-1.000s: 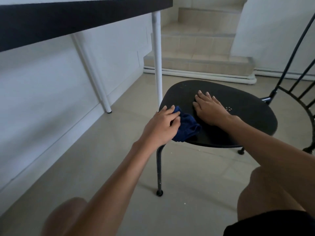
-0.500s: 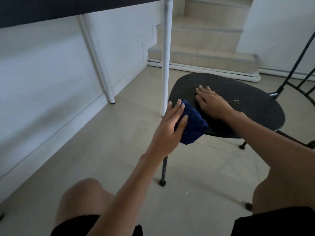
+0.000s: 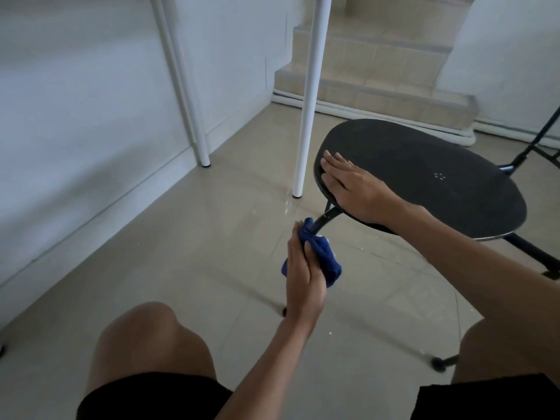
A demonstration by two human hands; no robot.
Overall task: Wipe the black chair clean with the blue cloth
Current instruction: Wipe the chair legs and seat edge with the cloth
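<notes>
Left hand (image 3: 304, 278) wraps the blue cloth (image 3: 321, 256) round the chair's front leg (image 3: 325, 216), grip holding cloth; right hand (image 3: 353, 184) flat on the seat (image 3: 424, 177). Best: squeeze, slide downward.

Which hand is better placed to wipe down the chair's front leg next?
Left. The left hand already holds the blue cloth wrapped around the chair leg; the right hand lies flat on the seat.

Two white table legs (image 3: 309, 95) stand on the beige tiled floor (image 3: 181, 253), one at centre frame, the other (image 3: 188, 95) further left near the white wall (image 3: 75, 101). Tiled steps (image 3: 372, 71) rise at upper centre. A white strip, possibly piping (image 3: 394, 121), runs along the lowest step's base.
</notes>
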